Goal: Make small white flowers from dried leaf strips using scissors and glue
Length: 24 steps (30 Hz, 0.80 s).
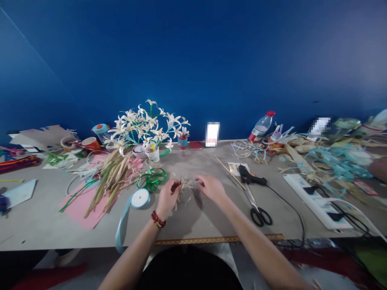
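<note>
You're at close fingertip work over the pale scraps, judging by how both hands frame them; finer detail of the step is too small to read. Scraps lie loose on the grey table, just below the centre of the frame, between your hands, with a few bits trailing down beside the left.

Your left hand, beaded bracelet at the wrist, is curled at the scraps' left edge, fingertips close together; can't tell whether they pinch a piece. Your right hand is just right of the pile, thumb and forefinger slightly apart, no item visible between them.

Next move, my judgement: it calls for a light, precise pinch, one thin piece at a time, since the bits look flimsy and likely to scatter. Keep your right forearm off the scissors, right of centre, near the glue gun and a thin stick. Mind your left sleeve side too: the pale blue ribbon roll sits near that hand, green ribbon just above it. White flowers stand well apart, upper left of centre.
</note>
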Tool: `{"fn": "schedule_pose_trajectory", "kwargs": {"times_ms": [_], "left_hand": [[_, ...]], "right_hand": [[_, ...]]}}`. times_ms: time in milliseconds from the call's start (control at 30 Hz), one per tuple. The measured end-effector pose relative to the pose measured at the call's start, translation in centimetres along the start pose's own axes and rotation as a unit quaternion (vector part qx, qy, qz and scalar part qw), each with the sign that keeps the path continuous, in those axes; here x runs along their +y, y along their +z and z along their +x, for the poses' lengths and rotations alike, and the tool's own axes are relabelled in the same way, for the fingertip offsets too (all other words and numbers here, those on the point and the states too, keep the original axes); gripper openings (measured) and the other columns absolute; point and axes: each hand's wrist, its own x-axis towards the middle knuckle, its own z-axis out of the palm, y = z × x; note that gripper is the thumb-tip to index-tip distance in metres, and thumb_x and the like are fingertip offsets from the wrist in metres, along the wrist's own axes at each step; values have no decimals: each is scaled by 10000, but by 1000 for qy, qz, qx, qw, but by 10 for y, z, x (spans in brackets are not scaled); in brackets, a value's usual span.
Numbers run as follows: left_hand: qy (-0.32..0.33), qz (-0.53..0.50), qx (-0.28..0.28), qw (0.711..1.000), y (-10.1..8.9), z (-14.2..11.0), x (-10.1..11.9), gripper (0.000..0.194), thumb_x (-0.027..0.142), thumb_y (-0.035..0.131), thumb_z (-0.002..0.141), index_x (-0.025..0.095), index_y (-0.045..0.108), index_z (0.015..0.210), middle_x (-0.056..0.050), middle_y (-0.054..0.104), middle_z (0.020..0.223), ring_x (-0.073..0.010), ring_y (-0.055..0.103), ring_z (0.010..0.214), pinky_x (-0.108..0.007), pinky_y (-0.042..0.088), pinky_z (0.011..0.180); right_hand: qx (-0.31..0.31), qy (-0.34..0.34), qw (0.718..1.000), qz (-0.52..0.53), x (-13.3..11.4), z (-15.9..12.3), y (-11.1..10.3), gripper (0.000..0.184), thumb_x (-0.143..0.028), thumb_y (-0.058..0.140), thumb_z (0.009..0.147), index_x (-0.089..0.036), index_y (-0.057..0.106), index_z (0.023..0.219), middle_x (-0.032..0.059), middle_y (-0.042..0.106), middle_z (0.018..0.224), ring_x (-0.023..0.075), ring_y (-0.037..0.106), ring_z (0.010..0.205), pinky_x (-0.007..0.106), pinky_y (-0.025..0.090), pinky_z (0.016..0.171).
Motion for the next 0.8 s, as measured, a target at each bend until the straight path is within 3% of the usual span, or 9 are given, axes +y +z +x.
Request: {"fn": "schedule_pose_trajectory", "kwargs": {"times_ms": [200, 300, 567, 700, 800], "left_hand": [[14, 106, -10, 994, -23, 2, -3, 178, 223, 396, 958, 200, 573, 957, -20, 653, 748, -156, 630, 596, -253, 475, 590], [29, 188, -26, 981, -29, 9, 0, 166, 200, 442, 938, 201, 607, 928, -57, 668, 842, -198, 655, 754, -295, 491, 694], [54, 324, -159, 931, -11, 35, 13, 127, 127, 565, 875, 147, 686, 844, -144, 683, 948, -274, 623, 1002, -406, 467, 903], [25, 326, -195, 925, -2, 39, 12, 199, 248, 588, 922, 122, 645, 1066, -116, 651, 1124, -247, 616, 1047, -455, 499, 915], [-6, 281, -194, 940, -3, 45, 9, 320, 319, 595, 925, 150, 586, 1198, -97, 614, 1211, -230, 630, 1027, -447, 538, 867]], "right_hand": [[-76, -63, 991, -89, -8, 29, -6, 219, -305, 596, 942, -166, 647, 1103, 98, 649, 1156, 232, 617, 1054, 396, 506, 895], [-102, -61, 984, -133, -2, 51, -15, 286, -316, 582, 955, -176, 588, 1205, 89, 603, 1232, 221, 629, 1022, 433, 541, 866], [-163, -77, 969, -167, 3, 62, -13, 331, -310, 614, 935, -134, 583, 1214, 119, 603, 1224, 234, 631, 1024, 421, 543, 860], [-180, -71, 971, -144, 4, 65, -9, 333, -312, 612, 937, -138, 579, 1219, 114, 602, 1226, 234, 631, 1024, 425, 544, 859], [-183, -69, 974, -114, 10, 68, -16, 329, -311, 611, 937, -142, 580, 1217, 111, 603, 1225, 233, 631, 1023, 425, 544, 858]]}}
